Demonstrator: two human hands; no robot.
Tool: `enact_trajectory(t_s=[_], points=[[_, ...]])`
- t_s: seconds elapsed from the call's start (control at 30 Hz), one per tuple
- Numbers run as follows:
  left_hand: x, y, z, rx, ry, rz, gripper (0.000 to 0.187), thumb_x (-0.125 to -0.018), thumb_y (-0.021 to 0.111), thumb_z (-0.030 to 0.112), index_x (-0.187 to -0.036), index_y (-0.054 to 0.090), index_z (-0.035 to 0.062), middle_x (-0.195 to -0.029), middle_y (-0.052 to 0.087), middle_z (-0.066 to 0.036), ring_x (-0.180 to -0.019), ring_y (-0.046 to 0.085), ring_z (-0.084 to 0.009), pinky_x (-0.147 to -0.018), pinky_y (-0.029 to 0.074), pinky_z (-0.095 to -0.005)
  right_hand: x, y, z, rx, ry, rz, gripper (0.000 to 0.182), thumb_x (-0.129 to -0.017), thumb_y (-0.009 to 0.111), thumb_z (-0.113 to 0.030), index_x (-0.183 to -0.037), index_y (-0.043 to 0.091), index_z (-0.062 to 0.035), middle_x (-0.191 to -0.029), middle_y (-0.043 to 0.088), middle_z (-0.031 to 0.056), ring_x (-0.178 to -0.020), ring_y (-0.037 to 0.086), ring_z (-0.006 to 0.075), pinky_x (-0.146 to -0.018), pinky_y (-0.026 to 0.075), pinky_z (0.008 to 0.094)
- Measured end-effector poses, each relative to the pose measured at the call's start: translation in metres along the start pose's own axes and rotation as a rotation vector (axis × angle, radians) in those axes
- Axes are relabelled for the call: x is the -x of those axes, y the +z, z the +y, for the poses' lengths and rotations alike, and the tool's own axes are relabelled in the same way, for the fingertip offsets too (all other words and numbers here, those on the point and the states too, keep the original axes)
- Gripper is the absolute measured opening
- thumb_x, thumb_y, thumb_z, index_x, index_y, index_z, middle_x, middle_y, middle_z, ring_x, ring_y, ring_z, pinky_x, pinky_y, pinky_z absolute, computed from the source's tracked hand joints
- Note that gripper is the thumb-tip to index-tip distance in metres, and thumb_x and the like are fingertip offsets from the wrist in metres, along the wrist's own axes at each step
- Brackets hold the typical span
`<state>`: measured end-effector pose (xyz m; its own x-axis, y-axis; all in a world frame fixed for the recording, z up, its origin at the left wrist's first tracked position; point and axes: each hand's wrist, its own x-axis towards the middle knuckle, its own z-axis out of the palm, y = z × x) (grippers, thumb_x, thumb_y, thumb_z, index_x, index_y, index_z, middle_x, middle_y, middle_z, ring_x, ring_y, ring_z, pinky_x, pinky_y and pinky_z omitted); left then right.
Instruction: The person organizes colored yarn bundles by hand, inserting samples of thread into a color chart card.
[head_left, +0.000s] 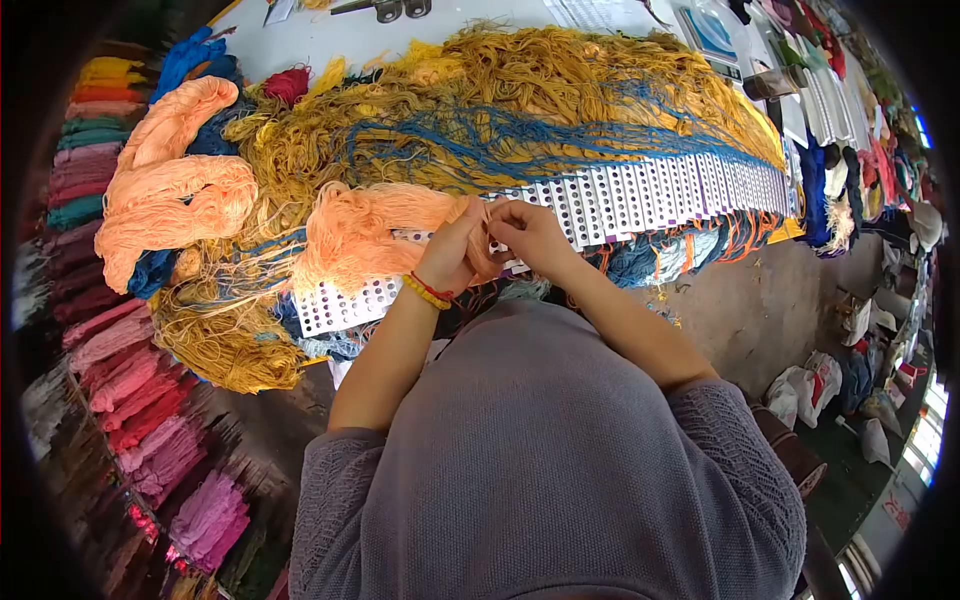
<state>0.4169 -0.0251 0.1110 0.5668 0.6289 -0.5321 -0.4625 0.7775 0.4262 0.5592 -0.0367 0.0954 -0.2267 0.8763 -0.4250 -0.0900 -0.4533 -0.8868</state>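
A skein of peach yarn (360, 235) stretches over the near part of the table, its right end between my hands. My left hand (452, 248), with red and yellow bracelets at the wrist, is wrapped round that end. Close beside it, my right hand (522, 230) has its fingers pinched together at the yarn's edge; what they hold is too small to make out. White cards with rows of round holes (650, 195) run to the right, and another such card (345, 307) shows below the skein. Mustard yarn (520, 85) lies behind, crossed by blue strands (480, 130).
More peach skeins (180, 195) are heaped at the table's left. Black scissors (388, 8) lie at the far edge. Pink and red skeins (130, 385) hang at the left. White bags (805, 385) sit on the floor at the right.
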Motion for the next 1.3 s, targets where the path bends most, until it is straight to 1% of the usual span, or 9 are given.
enact_trajectory(t_s=[0.43, 0.63, 0.67, 0.7, 0.77, 0.83, 0.9, 1.07, 1.3], points=[[0.0, -0.009, -0.01, -0.044, 0.181, 0.206, 0.021, -0.083, 0.055, 0.016, -0.094, 0.053, -0.0015, -0.09, 0.054, -0.009, -0.078, 0.054, -0.0165, -0.061, 0.047, -0.0288, 0.007, -0.002, 0.003, 0.136, -0.106, 0.04, 0.012, -0.077, 0.055, -0.01, -0.079, 0.056, 0.0019, -0.075, 0.061, 0.0077, -0.062, 0.059, 0.0111, -0.052, 0.045, 0.0217], [0.033, -0.1, 0.037, -0.012, 0.41, 0.143, 0.024, -0.083, 0.049, 0.026, -0.086, 0.052, 0.0032, -0.084, 0.054, -0.007, -0.08, 0.052, -0.0157, -0.068, 0.045, -0.0287, 0.006, -0.068, -0.026, -1.088, 0.074, -0.217, 0.009, -0.075, 0.048, -0.015, -0.075, 0.052, -0.0072, -0.071, 0.053, 0.0054, -0.055, 0.046, 0.0146, -0.055, 0.039, 0.0284], [0.042, -0.108, 0.059, -0.831, 0.883, 0.254, 0.029, -0.084, 0.048, 0.032, -0.084, 0.054, 0.0036, -0.086, 0.056, -0.008, -0.082, 0.053, -0.0173, -0.073, 0.045, -0.0308, 0.012, -0.087, -0.04, -1.103, 0.02, -0.223, 0.006, -0.075, 0.048, -0.013, -0.073, 0.049, -0.0082, -0.065, 0.046, 0.0035, -0.054, 0.042, 0.0135, -0.054, 0.038, 0.0279], [0.066, -0.187, 0.079, -0.097, 0.58, 0.405, 0.027, -0.082, 0.049, 0.03, -0.081, 0.054, 0.0033, -0.087, 0.057, -0.009, -0.084, 0.053, -0.0183, -0.077, 0.044, -0.0309, 0.016, -0.115, -0.047, -1.07, -0.008, -0.186, 0.008, -0.077, 0.047, -0.013, -0.071, 0.045, -0.0081, -0.062, 0.041, 0.0018, -0.053, 0.039, 0.0123, -0.053, 0.037, 0.027], [0.117, -0.212, 0.13, -0.335, 0.763, 0.525, 0.023, -0.081, 0.049, 0.024, -0.073, 0.054, 0.0028, -0.075, 0.054, -0.007, -0.073, 0.052, -0.016, -0.075, 0.045, -0.0298, 0.029, -0.189, -0.062, -0.649, -0.174, 0.198, 0.011, -0.078, 0.046, -0.011, -0.067, 0.044, -0.0079, -0.061, 0.04, 0.0005, -0.053, 0.04, 0.0126, -0.051, 0.036, 0.0251], [0.167, -0.244, 0.18, -0.291, 0.657, 0.075, 0.024, -0.081, 0.049, 0.024, -0.071, 0.054, 0.0024, -0.069, 0.05, -0.005, -0.066, 0.049, -0.0138, -0.071, 0.045, -0.0277, 0.048, -0.274, -0.09, -0.442, -0.387, 0.682, 0.017, -0.077, 0.045, -0.012, -0.06, 0.042, -0.0102, -0.054, 0.037, 0.001, -0.05, 0.038, 0.0132, -0.049, 0.037, 0.0259], [0.182, -0.245, 0.183, -0.084, 0.761, 0.537, 0.02, -0.081, 0.048, 0.02, -0.076, 0.054, 0.0011, -0.069, 0.05, -0.004, -0.064, 0.047, -0.0126, -0.067, 0.044, -0.0262, 0.073, -0.365, -0.094, -0.244, -0.384, 1.34, 0.017, -0.074, 0.045, -0.014, -0.058, 0.045, -0.0084, -0.052, 0.041, 0.0016, -0.053, 0.045, 0.0116, -0.051, 0.039, 0.0251], [0.027, -0.141, 0.058, -0.434, 0.284, 0.12, 0.034, -0.087, 0.041, 0.026, -0.109, 0.047, 0.0008, -0.093, 0.052, -0.007, -0.079, 0.051, -0.0145, -0.067, 0.045, -0.0252, -0.016, -0.287, 0.038, 0.704, -0.545, 0.678, 0.019, -0.087, 0.037, -0.015, -0.087, 0.053, -0.0039, -0.08, 0.057, 0.0054, -0.068, 0.053, 0.0098, -0.056, 0.042, 0.0234], [-0.08, -0.022, -0.038, -0.514, -0.083, 0.378, 0.028, -0.084, 0.05, 0.022, -0.099, 0.053, -0.0016, -0.088, 0.06, -0.009, -0.073, 0.059, -0.0153, -0.046, 0.04, -0.0217, -0.028, -0.094, 0.053, 0.472, -0.132, 0.282, 0.013, -0.08, 0.054, -0.012, -0.086, 0.056, -0.0003, -0.068, 0.061, 0.007, -0.06, 0.058, 0.0116, -0.054, 0.046, 0.0256]])
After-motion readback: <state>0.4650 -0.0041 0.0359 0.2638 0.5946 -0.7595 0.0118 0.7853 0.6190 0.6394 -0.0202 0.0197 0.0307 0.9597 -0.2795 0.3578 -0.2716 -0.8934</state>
